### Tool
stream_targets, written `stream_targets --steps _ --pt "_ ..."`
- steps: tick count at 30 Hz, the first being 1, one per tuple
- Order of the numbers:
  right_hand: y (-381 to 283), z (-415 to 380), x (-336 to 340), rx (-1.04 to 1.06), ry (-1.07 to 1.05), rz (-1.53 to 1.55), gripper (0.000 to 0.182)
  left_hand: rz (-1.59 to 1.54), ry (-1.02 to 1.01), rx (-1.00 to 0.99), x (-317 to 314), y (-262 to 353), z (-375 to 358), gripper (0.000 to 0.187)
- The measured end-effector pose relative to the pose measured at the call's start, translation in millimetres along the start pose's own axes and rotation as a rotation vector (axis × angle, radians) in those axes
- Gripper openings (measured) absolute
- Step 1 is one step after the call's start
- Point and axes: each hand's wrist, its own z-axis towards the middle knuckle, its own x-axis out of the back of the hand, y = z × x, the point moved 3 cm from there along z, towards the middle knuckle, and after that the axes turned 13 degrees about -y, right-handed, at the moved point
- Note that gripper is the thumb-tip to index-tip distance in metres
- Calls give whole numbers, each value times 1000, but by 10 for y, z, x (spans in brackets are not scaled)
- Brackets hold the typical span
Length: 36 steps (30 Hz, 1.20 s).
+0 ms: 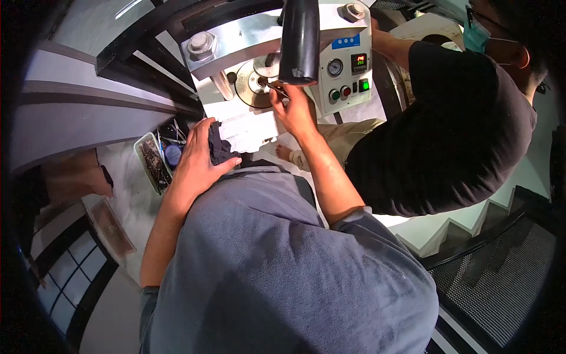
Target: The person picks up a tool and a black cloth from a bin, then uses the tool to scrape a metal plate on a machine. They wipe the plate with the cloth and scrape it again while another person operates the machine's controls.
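My left hand (200, 156) is closed on a crumpled black cloth (219, 147), resting at the left side of a pale, white-looking block or plate (247, 131) on the machine's front. My right hand (296, 112) pinches a thin dark tool (276, 89); its exact kind is not clear. The tool's tip is close to a round metal disc (247, 94) with a hole and small parts at its centre. Above my right hand, a thick black cylindrical handle (299, 41) hides part of the machine.
A control panel (348, 71) with gauge, lit display and buttons faces right. Large bolts (201, 44) top the metal frame. A tray of tools (154, 159) stands at left. A masked person in a black shirt (448, 130) sits close at right, one arm reaching behind the panel.
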Motion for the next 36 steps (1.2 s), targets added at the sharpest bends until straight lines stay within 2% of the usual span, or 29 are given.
stream_targets --steps 2,4,6,11,12,14,16,18,19,20,22,23,27,28,30,31,32,34,36 --pt "1 155 -34 211 -81 -230 30 -1 7 -15 -19 -16 5 94" --pt "-40 207 -16 259 -90 -303 25 -4 14 -20 -27 -12 8 94" --pt "-128 248 -17 447 -120 -506 25 -5 30 -19 -21 -25 16 94" --pt "-552 19 212 582 16 -538 27 29 19 -34 -4 -19 4 93" --pt "-373 -16 255 504 70 -463 23 23 27 -28 -8 -27 0 93" --pt "-122 -58 341 180 116 -266 15 32 31 -40 -15 -30 -2 93" --pt "-115 -30 370 258 115 -271 11 40 30 -51 -14 -40 -1 94" --pt "-228 53 300 221 -76 -237 12 50 21 -67 -29 -39 11 94" --pt "-386 100 282 292 -155 -69 13 75 29 -61 -33 -44 15 97" --pt "-205 177 211 372 -139 -168 13 100 35 -54 -35 -48 10 100" --pt "-79 290 156 453 -258 -311 14 115 52 -77 -6 7 3 104" --pt "-134 293 128 451 -242 -435 15 128 76 -98 16 37 9 109" --pt "-378 148 122 482 -159 -535 20 193 90 -160 50 96 30 115" --pt "-476 65 149 523 -110 -469 18 208 74 -173 70 132 31 115" --pt "-508 -104 228 419 -27 -490 14 219 59 -179 74 133 26 116" --pt "-386 -202 257 371 98 -505 12 211 60 -191 70 121 38 115" --pt "-342 -276 313 237 95 -436 16 204 58 -205 67 118 43 115" --pt "-342 -371 370 241 192 -531 17 219 52 -218 64 130 51 115" --pt "-333 -426 414 272 162 -541 20 238 45 -242 57 156 84 114"
